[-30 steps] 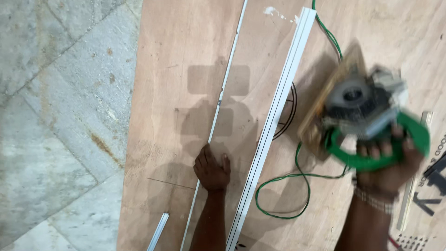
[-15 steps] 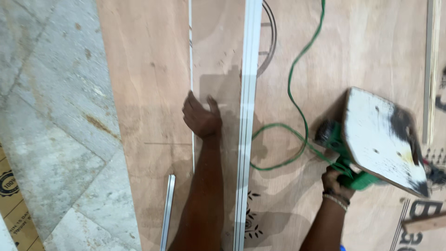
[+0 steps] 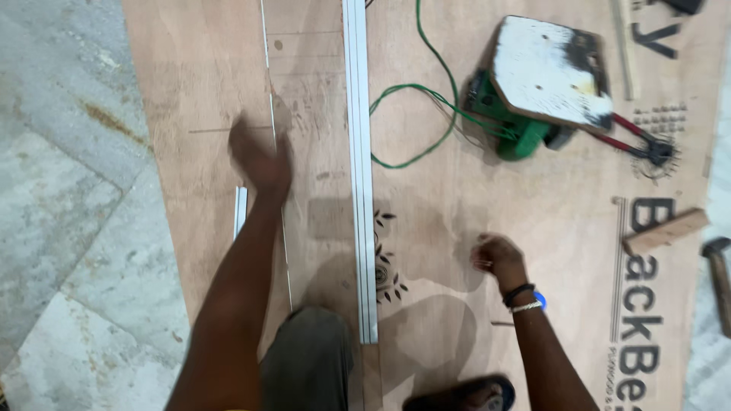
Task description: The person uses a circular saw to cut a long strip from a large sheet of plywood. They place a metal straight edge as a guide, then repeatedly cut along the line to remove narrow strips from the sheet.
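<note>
Risk noted: the thin metal strip (image 3: 276, 152) may shift off its pencil line, since the blurred left hand (image 3: 259, 160) only presses it flat, fingers open, grasping nothing. The aluminium channel (image 3: 359, 167) lies loose alongside on the plywood sheet (image 3: 457, 190). The right hand (image 3: 495, 255) hovers loosely curled, empty; the green cord (image 3: 426, 84) trails from the upturned circular saw (image 3: 544, 80), a snag hazard.

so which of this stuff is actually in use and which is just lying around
In use:
left hand on thin metal strip
plywood sheet
white channel rail

Lying about:
green power saw, tipped over
pliers
wood block
hammer
right hand, holding nothing
</note>
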